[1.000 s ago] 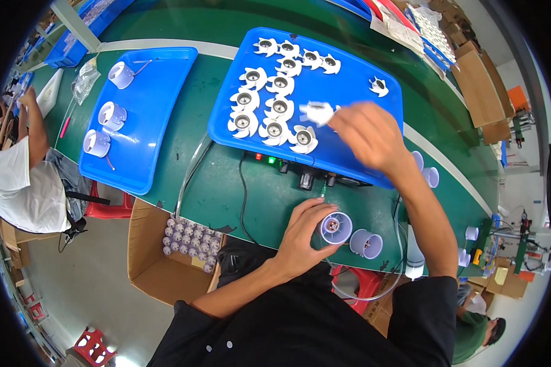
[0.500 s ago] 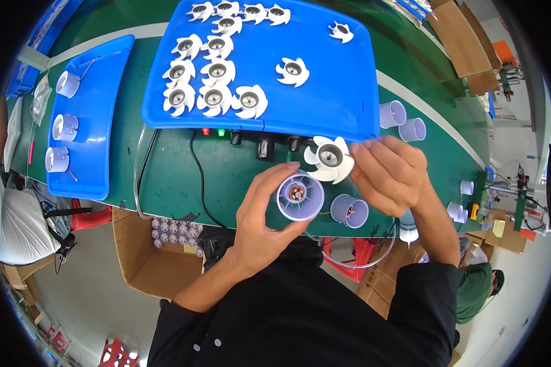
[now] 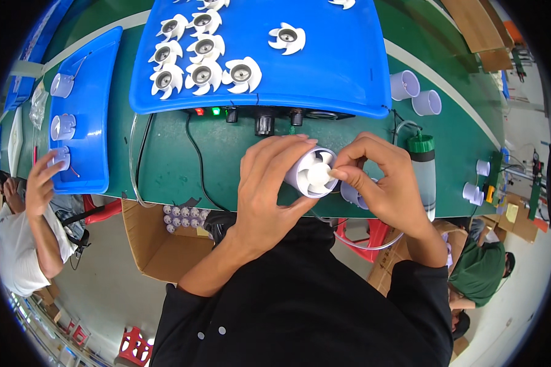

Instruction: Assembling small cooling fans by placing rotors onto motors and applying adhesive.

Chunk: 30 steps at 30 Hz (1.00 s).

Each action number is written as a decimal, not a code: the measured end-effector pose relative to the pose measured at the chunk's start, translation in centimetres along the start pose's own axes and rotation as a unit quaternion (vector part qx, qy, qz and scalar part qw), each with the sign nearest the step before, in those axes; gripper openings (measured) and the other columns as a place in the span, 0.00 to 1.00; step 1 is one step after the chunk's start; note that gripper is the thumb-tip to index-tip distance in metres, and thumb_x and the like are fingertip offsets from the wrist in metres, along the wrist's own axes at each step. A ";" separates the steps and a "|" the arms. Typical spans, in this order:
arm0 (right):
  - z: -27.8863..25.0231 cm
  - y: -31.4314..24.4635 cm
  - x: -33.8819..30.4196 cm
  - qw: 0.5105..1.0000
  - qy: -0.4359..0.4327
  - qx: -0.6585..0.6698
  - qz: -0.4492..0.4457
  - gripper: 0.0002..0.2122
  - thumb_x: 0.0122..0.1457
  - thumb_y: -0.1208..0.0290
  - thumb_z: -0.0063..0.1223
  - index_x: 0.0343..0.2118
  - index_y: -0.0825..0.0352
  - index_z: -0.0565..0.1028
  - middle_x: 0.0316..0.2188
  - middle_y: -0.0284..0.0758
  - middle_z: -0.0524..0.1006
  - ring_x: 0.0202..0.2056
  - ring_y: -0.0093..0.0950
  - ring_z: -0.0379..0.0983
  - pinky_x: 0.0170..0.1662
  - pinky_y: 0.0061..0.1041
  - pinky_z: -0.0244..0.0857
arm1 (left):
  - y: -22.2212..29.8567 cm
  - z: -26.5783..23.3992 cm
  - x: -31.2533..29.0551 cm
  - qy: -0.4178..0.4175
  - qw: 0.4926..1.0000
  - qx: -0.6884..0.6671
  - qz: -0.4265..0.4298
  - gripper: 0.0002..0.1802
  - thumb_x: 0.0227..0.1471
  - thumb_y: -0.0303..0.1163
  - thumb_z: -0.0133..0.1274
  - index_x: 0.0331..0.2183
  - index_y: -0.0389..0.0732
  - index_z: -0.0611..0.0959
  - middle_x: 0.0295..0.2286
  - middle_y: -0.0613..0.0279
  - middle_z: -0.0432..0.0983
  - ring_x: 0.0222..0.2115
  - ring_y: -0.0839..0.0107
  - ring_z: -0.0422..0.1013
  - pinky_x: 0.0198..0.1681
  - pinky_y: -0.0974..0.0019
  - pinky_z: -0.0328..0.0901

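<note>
My left hand (image 3: 266, 180) is wrapped round a pale lilac cylindrical fan housing (image 3: 295, 177), its open end turned up toward me. A white fan impeller (image 3: 318, 173) sits within the housing's mouth, blades inside the rim and hub facing up. Thumb and forefinger of my right hand (image 3: 379, 177) are closed on the impeller's hub edge. Another lilac housing (image 3: 350, 194) stands on the green bench, partly hidden behind my right hand. Beyond my hands, a blue tray (image 3: 324, 92) bears several white impellers (image 3: 240, 74) with their grey ring sides up.
A clear bottle with a green cap (image 3: 421, 145) stands right of my hand. Two housings (image 3: 404, 85) lie beyond it. Under the blue tray is a black device with knobs (image 3: 264, 125). At left, a co-worker's hand (image 3: 40, 183) reaches a housing on a narrow blue tray (image 3: 98, 153).
My right hand has brought the impeller left, turned it over and set it into the housing's mouth. The view has shifted. A co-worker's hand has come to the left tray.
</note>
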State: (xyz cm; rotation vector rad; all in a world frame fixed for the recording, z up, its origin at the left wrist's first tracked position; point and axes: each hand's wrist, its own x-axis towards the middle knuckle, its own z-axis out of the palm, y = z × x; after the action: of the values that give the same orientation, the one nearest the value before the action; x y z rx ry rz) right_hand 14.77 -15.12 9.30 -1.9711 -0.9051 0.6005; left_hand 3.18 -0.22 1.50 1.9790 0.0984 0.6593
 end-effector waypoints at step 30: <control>-1.1 -0.7 -0.7 0.974 0.026 -0.138 -0.179 0.13 0.52 0.76 0.61 0.14 0.69 0.71 0.11 0.37 0.67 0.12 0.36 0.63 0.16 0.33 0.52 | 0.4 0.7 -0.1 -0.055 0.998 -0.005 0.000 0.38 0.26 0.22 0.70 0.47 0.41 0.79 0.44 0.56 0.75 0.44 0.54 0.71 0.47 0.55 0.68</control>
State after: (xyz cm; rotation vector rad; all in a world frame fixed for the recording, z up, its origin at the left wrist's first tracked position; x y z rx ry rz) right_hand 14.85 -15.92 10.46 -1.9820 -1.3306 0.2227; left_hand 3.39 -1.03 1.59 2.0019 0.0283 0.5492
